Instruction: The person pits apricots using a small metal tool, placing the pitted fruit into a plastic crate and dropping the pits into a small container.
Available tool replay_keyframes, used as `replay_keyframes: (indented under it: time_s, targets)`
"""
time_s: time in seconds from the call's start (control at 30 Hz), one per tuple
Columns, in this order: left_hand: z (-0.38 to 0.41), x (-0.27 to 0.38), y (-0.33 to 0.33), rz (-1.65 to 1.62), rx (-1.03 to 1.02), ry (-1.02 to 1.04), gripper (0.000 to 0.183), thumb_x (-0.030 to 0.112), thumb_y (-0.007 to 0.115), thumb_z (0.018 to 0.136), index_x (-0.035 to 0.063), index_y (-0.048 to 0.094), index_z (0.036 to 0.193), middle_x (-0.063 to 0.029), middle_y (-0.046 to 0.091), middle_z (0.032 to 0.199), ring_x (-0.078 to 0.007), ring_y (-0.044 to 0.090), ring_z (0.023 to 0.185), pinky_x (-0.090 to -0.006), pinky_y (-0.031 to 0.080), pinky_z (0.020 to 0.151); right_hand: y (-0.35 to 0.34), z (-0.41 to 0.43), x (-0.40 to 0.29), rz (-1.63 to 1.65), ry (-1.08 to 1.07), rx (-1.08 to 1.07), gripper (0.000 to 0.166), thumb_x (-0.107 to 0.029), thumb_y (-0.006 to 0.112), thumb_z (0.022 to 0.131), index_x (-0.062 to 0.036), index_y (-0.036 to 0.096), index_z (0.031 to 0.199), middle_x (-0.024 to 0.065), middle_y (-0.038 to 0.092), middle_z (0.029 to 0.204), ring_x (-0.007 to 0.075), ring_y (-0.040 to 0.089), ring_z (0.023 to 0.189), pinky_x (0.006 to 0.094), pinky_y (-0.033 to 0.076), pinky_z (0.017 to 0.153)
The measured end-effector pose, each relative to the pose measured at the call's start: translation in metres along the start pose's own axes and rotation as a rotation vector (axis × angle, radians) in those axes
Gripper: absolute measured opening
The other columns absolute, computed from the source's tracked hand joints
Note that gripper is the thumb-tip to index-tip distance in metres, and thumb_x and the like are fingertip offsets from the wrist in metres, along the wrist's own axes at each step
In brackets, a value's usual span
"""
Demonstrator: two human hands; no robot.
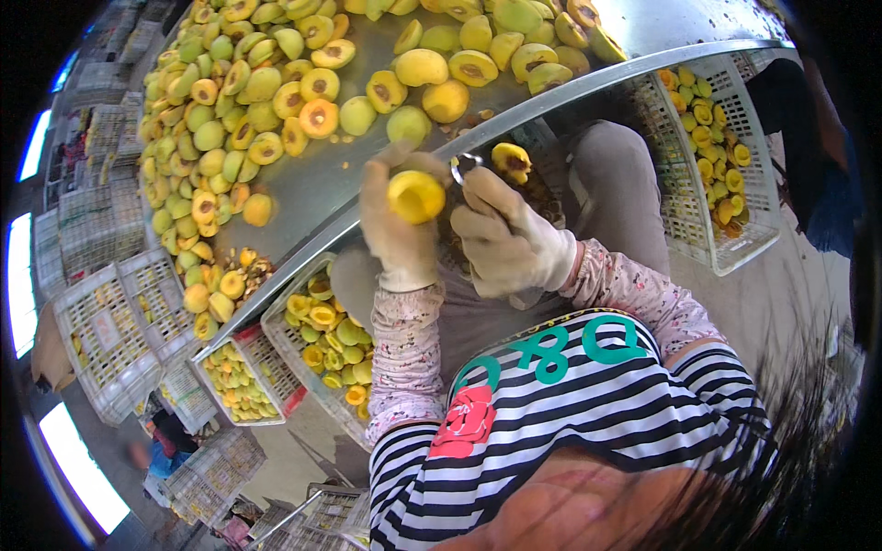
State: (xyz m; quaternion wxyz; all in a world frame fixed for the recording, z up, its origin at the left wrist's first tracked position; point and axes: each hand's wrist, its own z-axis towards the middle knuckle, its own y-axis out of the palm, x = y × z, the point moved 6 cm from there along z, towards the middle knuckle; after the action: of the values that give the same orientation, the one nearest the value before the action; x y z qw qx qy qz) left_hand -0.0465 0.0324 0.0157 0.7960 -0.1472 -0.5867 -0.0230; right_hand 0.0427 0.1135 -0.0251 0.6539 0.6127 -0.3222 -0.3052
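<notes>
In my gloved left hand (398, 231) is a hollowed yellow peach half (415, 197), its cut face turned up towards me. My gloved right hand (510, 231) grips a pitting tool with a looped metal end (466, 165), held close beside that half; its handle is hidden in my fist. Another piece of yellow peach (512, 163), with brown at its edge, appears just beyond my right knuckles; whether anything touches it I cannot tell. Both hands are over my lap by the edge of the metal table (313, 182). Slight blur covers both gloves.
Many peach halves (262, 86), several with pits, are heaped on the table behind its raised rim (551, 100). A white plastic crate (747, 255) of hollowed halves stands at my right; another crate (275, 337) is at my left. Stacked crates (114, 330) and people are further left.
</notes>
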Motion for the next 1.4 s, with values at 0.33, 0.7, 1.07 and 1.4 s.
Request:
replay_keyframes:
  time_s: [0.33,0.7,1.07,1.4]
  targets:
    - [-0.033,0.006,-0.238,0.895,-0.053,-0.611,0.056,0.051,0.062,0.089,0.0019,0.073,0.113,-0.0155,0.075,0.101,-0.0276,0.069,0.093,-0.0358,0.051,0.086,-0.031,-0.002,0.008,-0.594,-0.023,0.684,0.053,-0.062,0.05,0.095,-0.0129,0.05,0.076,-0.0018,0.038,0.054,0.0123,0.037,0.043,0.0281,0.032,0.047]
    - [0.116,-0.116,-0.177,1.234,-0.027,-0.317,0.05,0.031,0.067,0.08,0.0044,0.061,0.122,-0.0234,0.067,0.119,-0.0403,0.064,0.112,-0.0469,0.05,0.097,-0.059,-0.009,-0.006,-1.03,-0.201,0.69,0.045,-0.052,0.054,0.098,-0.0082,0.056,0.089,0.0014,0.049,0.07,0.0111,0.046,0.051,0.0292,0.039,0.047]
    - [0.003,0.008,0.019,-0.761,-0.119,-0.431,0.03,0.024,0.045,0.102,-0.0016,0.055,0.114,-0.0156,0.063,0.111,-0.0278,0.065,0.101,-0.041,0.058,0.091,0.024,-0.013,-0.018,-1.015,-0.163,0.495,0.051,-0.055,0.052,0.099,-0.0079,0.057,0.079,-0.0002,0.049,0.058,0.0089,0.045,0.046,0.025,0.033,0.043]
    - [0.001,-0.011,0.021,-0.695,0.108,-0.373,0.032,0.037,0.049,0.106,0.0057,0.05,0.1,-0.0071,0.054,0.094,-0.0216,0.06,0.097,-0.0381,0.051,0.088,-0.021,0.013,-0.01,-0.916,-0.305,0.603,0.04,-0.043,0.059,0.1,-0.004,0.069,0.102,-0.0017,0.06,0.073,0.005,0.052,0.06,0.0231,0.039,0.05]
